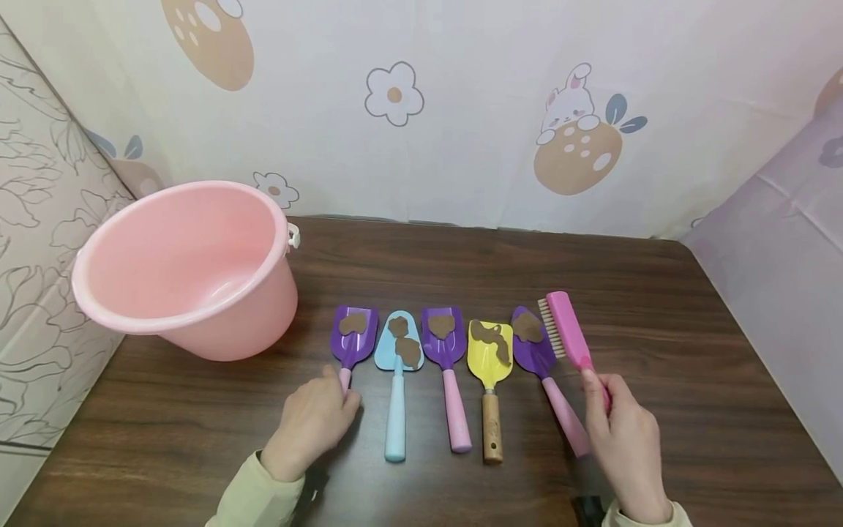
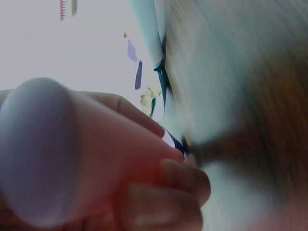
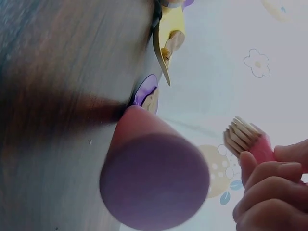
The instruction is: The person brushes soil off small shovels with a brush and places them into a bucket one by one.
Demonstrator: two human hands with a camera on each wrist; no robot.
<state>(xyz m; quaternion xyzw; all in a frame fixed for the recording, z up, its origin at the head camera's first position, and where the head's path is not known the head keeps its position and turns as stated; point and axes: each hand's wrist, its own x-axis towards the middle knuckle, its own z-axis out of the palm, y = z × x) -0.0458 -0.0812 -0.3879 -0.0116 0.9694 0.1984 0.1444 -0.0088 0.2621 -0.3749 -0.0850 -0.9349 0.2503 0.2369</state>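
Around the pink handle (image 1: 345,378) of the leftmost purple shovel (image 1: 352,349) the left hand (image 1: 312,419) curls its fingers, while the right hand (image 1: 624,435) grips a raised pink brush (image 1: 569,327) near the rightmost purple shovel (image 1: 537,357), and a pink bucket (image 1: 246,322) stands on the dark table (image 1: 698,351) at left.

Place: a home-like nook; which room cannot be told
Far side: pale cloth (image 1: 470,165) printed with a rabbit (image 1: 568,107), flowers (image 1: 377,91) and fruit (image 1: 566,176)
Left side: sheet (image 1: 39,197) of line-drawn blossoms
Tabletop (image 1: 672,329): dark, wood-grained
Household things: pink bucket (image 1: 217,328), small shovels (image 1: 487,364), pink brush (image 1: 570,329)
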